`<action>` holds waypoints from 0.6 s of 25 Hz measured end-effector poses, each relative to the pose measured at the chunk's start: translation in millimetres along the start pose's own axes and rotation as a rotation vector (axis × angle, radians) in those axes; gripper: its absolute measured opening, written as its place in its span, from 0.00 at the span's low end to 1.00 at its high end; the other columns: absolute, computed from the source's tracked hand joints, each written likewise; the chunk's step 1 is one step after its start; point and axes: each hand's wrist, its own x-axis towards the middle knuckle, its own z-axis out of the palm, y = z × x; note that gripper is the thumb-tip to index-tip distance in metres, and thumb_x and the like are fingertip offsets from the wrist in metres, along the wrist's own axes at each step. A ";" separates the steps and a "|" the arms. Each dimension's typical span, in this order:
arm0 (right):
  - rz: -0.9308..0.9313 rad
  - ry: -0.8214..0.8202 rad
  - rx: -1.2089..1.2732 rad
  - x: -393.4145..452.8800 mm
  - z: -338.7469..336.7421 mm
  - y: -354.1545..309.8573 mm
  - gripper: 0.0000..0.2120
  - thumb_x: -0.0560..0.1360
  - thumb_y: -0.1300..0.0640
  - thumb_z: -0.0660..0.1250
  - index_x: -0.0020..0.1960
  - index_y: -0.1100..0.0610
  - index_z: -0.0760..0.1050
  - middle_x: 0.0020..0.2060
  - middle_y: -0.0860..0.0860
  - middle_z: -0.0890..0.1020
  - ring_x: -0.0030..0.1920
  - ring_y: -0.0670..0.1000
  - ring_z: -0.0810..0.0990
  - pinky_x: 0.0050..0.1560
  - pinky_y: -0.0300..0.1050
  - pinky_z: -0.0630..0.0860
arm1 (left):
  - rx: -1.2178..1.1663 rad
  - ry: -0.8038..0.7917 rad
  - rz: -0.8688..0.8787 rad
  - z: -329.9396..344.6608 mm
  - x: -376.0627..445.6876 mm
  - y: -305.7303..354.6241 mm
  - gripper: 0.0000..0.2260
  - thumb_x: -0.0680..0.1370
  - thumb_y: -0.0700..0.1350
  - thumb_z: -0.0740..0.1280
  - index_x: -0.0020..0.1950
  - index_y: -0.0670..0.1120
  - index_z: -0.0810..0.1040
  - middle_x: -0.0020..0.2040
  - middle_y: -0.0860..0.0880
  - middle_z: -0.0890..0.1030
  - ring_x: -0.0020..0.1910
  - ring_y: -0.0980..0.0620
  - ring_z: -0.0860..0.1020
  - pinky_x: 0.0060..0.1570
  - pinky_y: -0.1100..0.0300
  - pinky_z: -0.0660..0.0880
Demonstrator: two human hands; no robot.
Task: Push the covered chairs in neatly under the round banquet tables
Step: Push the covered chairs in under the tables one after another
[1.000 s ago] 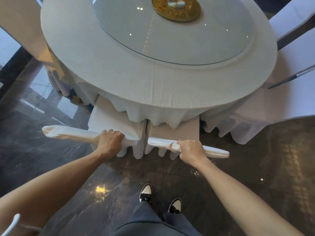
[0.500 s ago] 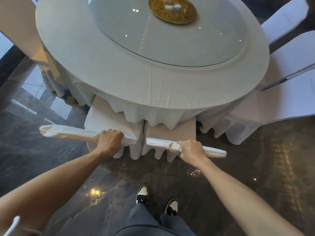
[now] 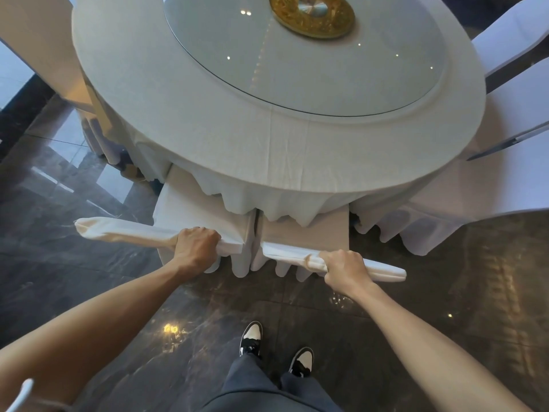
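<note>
Left hand (image 3: 197, 248) has its fingers clenched round the top edge of the left chair (image 3: 190, 209); seat is partly under the table (image 3: 208, 114) skirt. Right hand (image 3: 344, 267) fingers wrap the top edge of the right chair (image 3: 320, 230), just beside the first with a narrow gap between, seat also tucked under the skirt. More covered chairs (image 3: 520, 93) far right. Glass turntable (image 3: 297, 63) on the table

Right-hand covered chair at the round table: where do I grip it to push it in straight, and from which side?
Grip the top edge of the right chair backrest, coming from behind and above. It is the only bare part; the seat sits under the tablecloth. The right hand grips it off-centre toward the outer end, so a more central hold would probably push straighter.
</note>
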 end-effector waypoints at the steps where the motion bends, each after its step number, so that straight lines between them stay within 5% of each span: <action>1: 0.001 -0.005 0.001 -0.6 -1.4 0.8 0.11 0.72 0.56 0.68 0.54 0.49 0.78 0.42 0.51 0.83 0.38 0.53 0.75 0.39 0.45 0.66 | -0.002 0.001 0.004 -0.8 0.3 0.4 0.07 0.70 0.40 0.65 0.41 0.51 0.80 0.36 0.51 0.80 0.34 0.50 0.73 0.36 0.56 0.69; 8: -0.029 -0.033 -0.031 -1.8 -7.5 12.1 0.11 0.70 0.60 0.66 0.51 0.50 0.78 0.41 0.51 0.83 0.41 0.55 0.80 0.39 0.46 0.67 | -0.012 0.005 0.014 -3.8 3.2 1.6 0.07 0.71 0.40 0.66 0.42 0.51 0.80 0.37 0.50 0.81 0.34 0.50 0.72 0.37 0.56 0.68; 15: -0.024 -0.035 -0.011 -3.7 -4.8 15.9 0.09 0.70 0.60 0.66 0.49 0.50 0.77 0.41 0.51 0.83 0.36 0.53 0.72 0.39 0.45 0.66 | -0.001 -0.009 0.009 -3.3 8.8 8.8 0.07 0.71 0.42 0.66 0.44 0.52 0.81 0.37 0.51 0.80 0.35 0.50 0.74 0.38 0.55 0.72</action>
